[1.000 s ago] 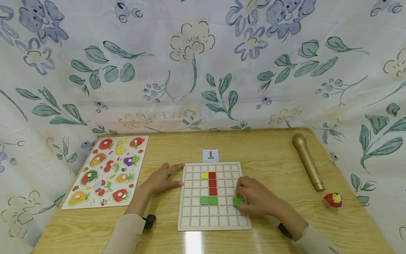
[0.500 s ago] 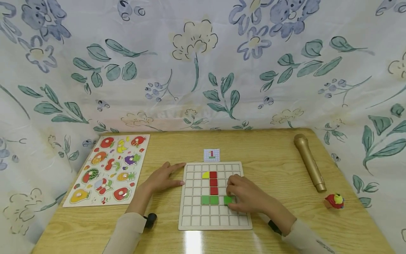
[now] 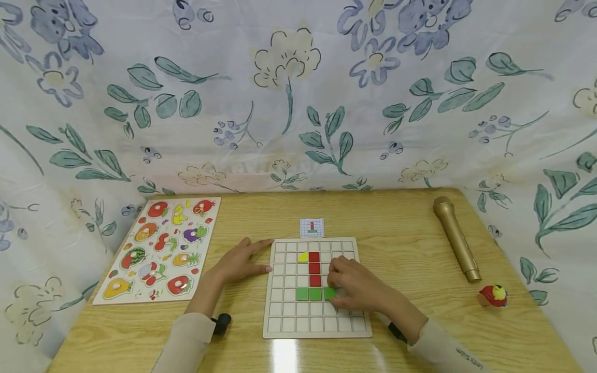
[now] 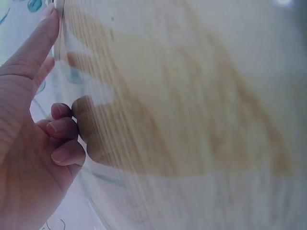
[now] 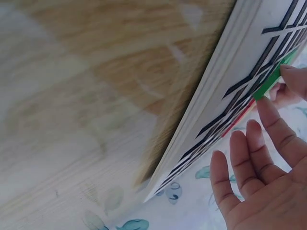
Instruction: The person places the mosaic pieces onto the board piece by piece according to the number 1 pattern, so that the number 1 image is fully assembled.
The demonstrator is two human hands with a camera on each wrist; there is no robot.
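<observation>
A white gridded board (image 3: 282, 310) lies in front of me. My right hand (image 3: 358, 286) pinches a green square tile (image 3: 329, 293) between thumb and index finger, low over the grid, to the right of two other green tiles (image 3: 309, 293) in the same row. The right wrist view has the thumb and index finger at the edge of the green tile (image 5: 269, 85), with the other fingers (image 5: 243, 163) apart from it. Red squares (image 3: 314, 268) stand in a column above, beside a yellow piece (image 3: 303, 257). My left hand (image 3: 235, 265) touches the board's left edge with index finger and thumb.
Behind the board lies a small pattern card (image 3: 311, 228). A fruit puzzle board (image 3: 160, 243) occupies the table's left side. Toward the right are a gold microphone (image 3: 457, 239) and a small red and yellow toy (image 3: 493, 296). A floral cloth (image 3: 289, 124) hangs behind the table.
The right hand has slid the green tile leftward across the board, up beside the other green tiles. The left hand stays at the board's left edge.
</observation>
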